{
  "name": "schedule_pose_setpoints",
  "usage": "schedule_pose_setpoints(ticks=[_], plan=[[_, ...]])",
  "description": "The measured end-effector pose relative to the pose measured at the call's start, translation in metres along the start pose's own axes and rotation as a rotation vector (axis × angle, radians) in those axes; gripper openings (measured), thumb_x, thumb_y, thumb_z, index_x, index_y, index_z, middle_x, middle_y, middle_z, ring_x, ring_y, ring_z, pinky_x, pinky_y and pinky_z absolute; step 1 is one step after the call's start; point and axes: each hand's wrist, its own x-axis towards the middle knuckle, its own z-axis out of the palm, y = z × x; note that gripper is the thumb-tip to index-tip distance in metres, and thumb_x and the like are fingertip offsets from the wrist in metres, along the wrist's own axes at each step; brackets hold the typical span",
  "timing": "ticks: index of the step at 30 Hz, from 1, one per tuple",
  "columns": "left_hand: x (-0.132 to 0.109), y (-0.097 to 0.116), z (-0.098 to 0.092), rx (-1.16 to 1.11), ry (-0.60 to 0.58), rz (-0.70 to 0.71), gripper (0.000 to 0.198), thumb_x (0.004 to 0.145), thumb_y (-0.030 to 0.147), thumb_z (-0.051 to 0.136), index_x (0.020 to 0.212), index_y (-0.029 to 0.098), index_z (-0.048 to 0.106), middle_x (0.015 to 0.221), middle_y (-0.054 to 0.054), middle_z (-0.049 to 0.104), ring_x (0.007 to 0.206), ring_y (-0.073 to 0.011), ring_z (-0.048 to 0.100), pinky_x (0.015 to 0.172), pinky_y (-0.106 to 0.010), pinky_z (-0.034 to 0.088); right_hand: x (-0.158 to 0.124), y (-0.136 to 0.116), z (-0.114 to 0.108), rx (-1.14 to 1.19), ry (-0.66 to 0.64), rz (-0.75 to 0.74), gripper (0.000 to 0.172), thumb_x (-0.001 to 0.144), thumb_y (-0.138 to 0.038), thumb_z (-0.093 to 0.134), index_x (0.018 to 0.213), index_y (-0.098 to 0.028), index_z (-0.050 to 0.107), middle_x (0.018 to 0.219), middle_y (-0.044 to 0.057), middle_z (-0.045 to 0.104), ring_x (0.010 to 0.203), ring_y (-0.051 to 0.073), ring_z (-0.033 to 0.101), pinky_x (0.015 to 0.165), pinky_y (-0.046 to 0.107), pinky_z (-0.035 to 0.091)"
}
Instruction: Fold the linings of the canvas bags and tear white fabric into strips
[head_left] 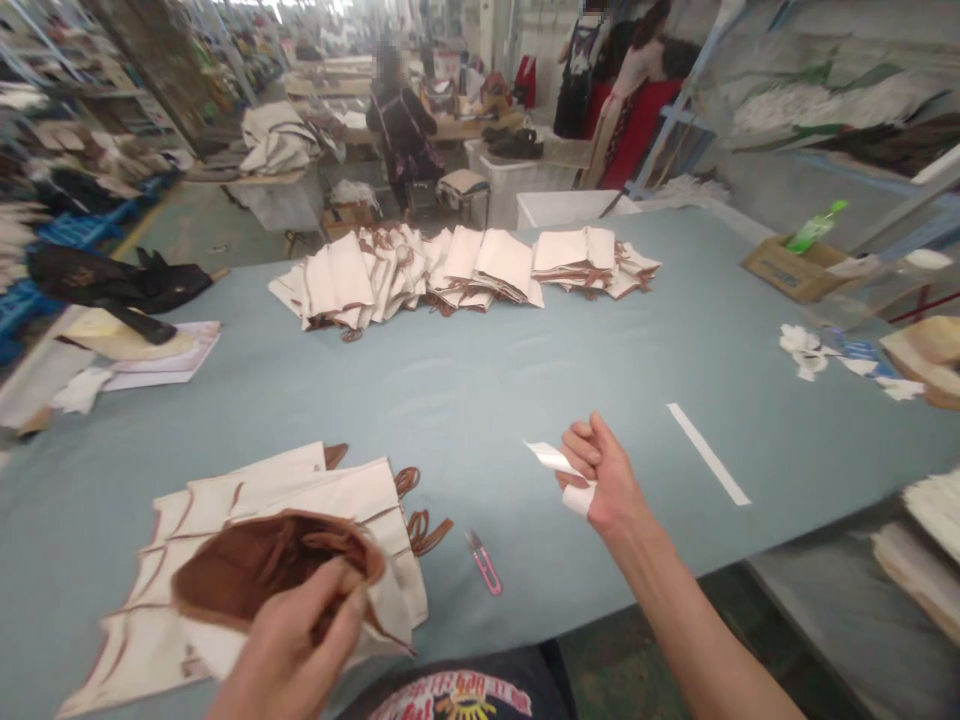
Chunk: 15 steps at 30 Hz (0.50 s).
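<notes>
The left hand [300,640], low at the near edge of the grey-blue cloth-covered table [480,380], has its fingers drawn together and pinches the rim of a cream canvas bag [255,570], holding its mouth open so that the brown lining shows. That bag lies on top of a fanned stack of flat cream bags [225,490] at the near left corner, and its brown strap handles [424,525] trail to the right.

The right hand [604,480] is raised above the near middle of the table, curled into a loose fist. It pinches a white paper slip [551,458], one end of which sticks out to the left.

Small pink thread snips [484,562] lie between the two hands, close to the near edge. A long white strip [709,453] lies flat further right, and a row of folded cream bags [450,270] runs along the far edge.

The grip on the slip looks light, so it could slide out or crease if the fist tightens. The bag's mouth is held at one point only and may sag shut. The snips lie near the handles and the edge, so a dragged bag or a forearm could sweep them off.
</notes>
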Motion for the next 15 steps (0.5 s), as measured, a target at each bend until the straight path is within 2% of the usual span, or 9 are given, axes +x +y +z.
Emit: schedule_pose_setpoints(ticks=[1,2,4,6,9,12,15], plan=[[0.000,-0.001,0.007,-0.057,-0.124,0.003,0.034,0.097,0.039,0.048,0.070,0.020,0.055,0.062,0.002,0.058,0.059,-0.0152,0.053,0.058,-0.024,0.039,-0.016,0.008,0.029,0.012,-0.073,0.020,0.045,0.082,-0.053,0.078,0.070,-0.021,0.049,0.049,-0.014,0.025,0.038,0.006,0.015,0.031,0.016,0.021],[0.001,-0.001,0.014,-0.110,-0.181,-0.009,0.033,0.098,0.037,0.047,0.070,0.020,0.054,0.064,0.002,0.058,0.061,-0.0155,0.053,0.060,-0.025,0.038,-0.033,0.018,0.056,0.021,-0.163,0.044,0.047,0.079,-0.053,0.081,0.070,-0.022,0.048,0.049,-0.014,0.024,0.039,0.006,0.012,0.032,0.016,0.020],[0.006,-0.004,0.024,-0.254,-0.164,-0.039,0.032,0.096,0.035,0.049,0.067,0.020,0.050,0.064,0.001,0.054,0.063,-0.0157,0.050,0.061,-0.026,0.035,-0.069,0.041,0.101,-0.001,-0.430,0.074,0.049,0.083,-0.056,0.077,0.068,-0.022,0.045,0.048,-0.014,0.022,0.040,0.006,0.012,0.035,0.016,0.020],[0.010,-0.009,0.026,-0.550,-0.110,-0.033,0.030,0.092,0.037,0.055,0.069,0.019,0.050,0.064,0.002,0.051,0.065,-0.0154,0.046,0.062,-0.026,0.036,-0.099,0.069,0.130,-0.153,-0.630,0.049,0.054,0.092,-0.062,0.064,0.064,-0.021,0.042,0.049,-0.012,0.024,0.042,0.006,0.017,0.040,0.018,0.021],[0.008,-0.022,0.015,-0.692,-0.006,-0.022,0.029,0.087,0.040,0.060,0.071,0.019,0.048,0.068,0.002,0.050,0.067,-0.0147,0.045,0.062,-0.025,0.038,-0.129,0.109,0.146,-0.558,-0.753,-0.066,0.048,0.096,-0.058,0.058,0.068,-0.019,0.050,0.054,-0.008,0.036,0.047,0.007,0.029,0.045,0.020,0.025],[-0.007,-0.036,-0.003,-0.775,0.045,-0.002,0.022,0.085,0.034,0.060,0.074,0.018,0.049,0.071,0.002,0.052,0.067,-0.0135,0.045,0.062,-0.025,0.039,-0.144,0.137,0.150,-0.909,-0.715,-0.249,0.029,0.093,-0.042,0.063,0.078,-0.018,0.059,0.059,-0.006,0.045,0.051,0.009,0.038,0.050,0.021,0.029],[-0.026,-0.048,-0.019,-0.840,0.100,0.056,0.017,0.085,0.029,0.060,0.076,0.019,0.049,0.073,0.003,0.053,0.068,-0.0127,0.046,0.064,-0.024,0.040,-0.157,0.151,0.158,-1.065,-0.687,-0.393,0.016,0.092,-0.032,0.062,0.086,-0.017,0.063,0.057,-0.008,0.043,0.049,0.009,0.041,0.049,0.022,0.031]])
